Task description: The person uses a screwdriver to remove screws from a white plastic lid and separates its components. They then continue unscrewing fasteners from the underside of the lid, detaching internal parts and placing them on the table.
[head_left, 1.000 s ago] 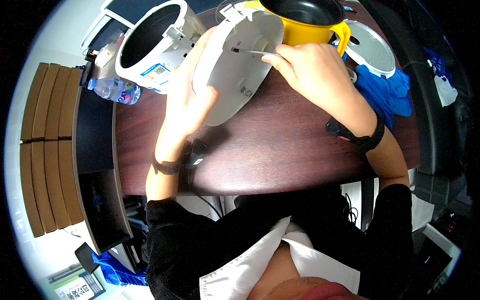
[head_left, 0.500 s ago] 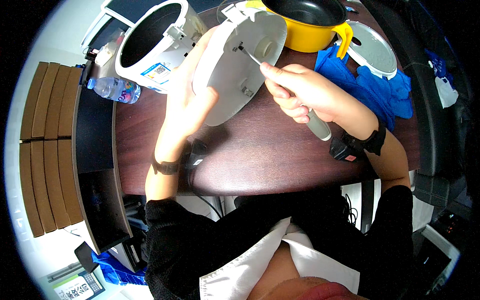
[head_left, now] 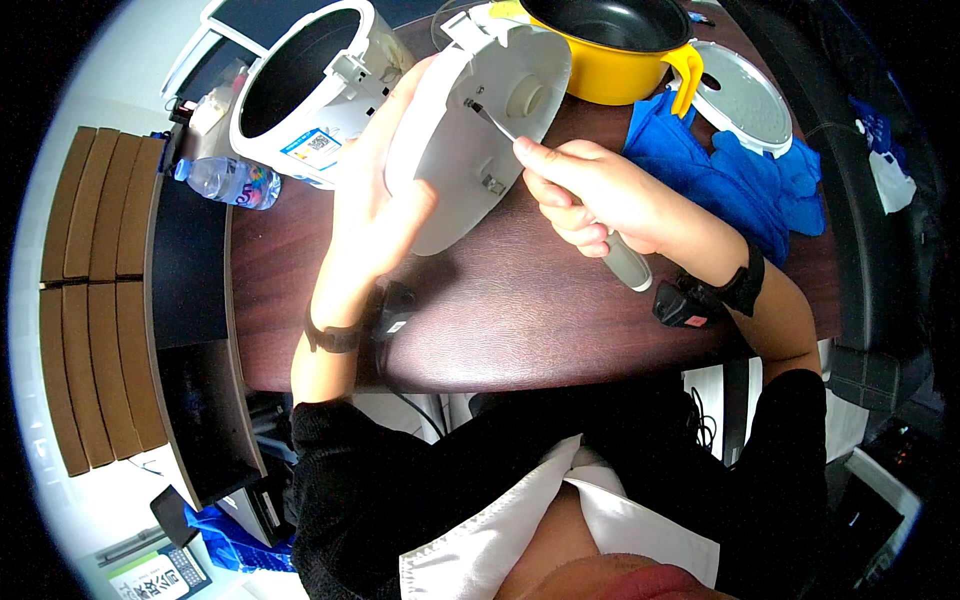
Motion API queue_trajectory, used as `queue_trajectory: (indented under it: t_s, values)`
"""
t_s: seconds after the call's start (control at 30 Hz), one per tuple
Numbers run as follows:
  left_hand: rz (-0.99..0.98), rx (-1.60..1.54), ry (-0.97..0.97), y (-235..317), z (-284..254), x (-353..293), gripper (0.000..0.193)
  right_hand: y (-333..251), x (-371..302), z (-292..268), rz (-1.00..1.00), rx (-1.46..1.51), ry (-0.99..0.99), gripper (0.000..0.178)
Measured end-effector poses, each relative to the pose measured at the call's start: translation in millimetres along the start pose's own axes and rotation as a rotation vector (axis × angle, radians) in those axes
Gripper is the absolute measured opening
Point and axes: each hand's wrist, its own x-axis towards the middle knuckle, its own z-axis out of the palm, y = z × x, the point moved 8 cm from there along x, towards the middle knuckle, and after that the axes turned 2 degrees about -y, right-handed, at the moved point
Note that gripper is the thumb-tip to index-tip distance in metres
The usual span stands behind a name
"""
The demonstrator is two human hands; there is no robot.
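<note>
My left hand (head_left: 378,205) grips the rim of a white cooker lid (head_left: 440,165), tilted with its hollow side facing me. Inside that lid are a round raised ring and small dark fittings. Wrapped in my right hand (head_left: 590,195) is a screwdriver (head_left: 628,265) with a thick grey handle and thin metal shaft. Its dark tip is at a small fitting near the lid's upper middle; whether it touches is too small to tell. Behind my left hand the white cooker body (head_left: 330,110) stands open, its dark interior showing.
At the back right is a yellow pot (head_left: 610,70) with a handle. Beside it a blue cloth (head_left: 735,180) lies under a round grey lid (head_left: 740,95). A water bottle (head_left: 228,182) lies left of the cooker. Brown boxes (head_left: 105,210) stand beyond the table's left side.
My right hand and the screwdriver have shifted slightly left, and the tip sits a little lower on the lid. My left hand keeps its hold, nearly still.
</note>
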Motion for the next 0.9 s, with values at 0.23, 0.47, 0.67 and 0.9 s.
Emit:
queue_trajectory:
  t_s: [0.23,0.47,0.67,0.9]
  values:
    - [0.004,-0.002,0.0,-2,0,0,0.069,-2,-2,2,-0.013,-0.022,0.004,0.047]
    - [0.018,-0.032,-0.011,-1,1,1,0.07,-1,0,1,-0.011,-0.009,0.017,0.048]
    - [0.06,-0.021,-0.033,3,1,-1,0.071,-2,-2,4,0.0,-0.017,-0.024,0.049]
    - [0.015,0.022,-0.012,3,3,-1,0.072,-71,-36,-7,-0.582,-1.563,0.794,0.036]
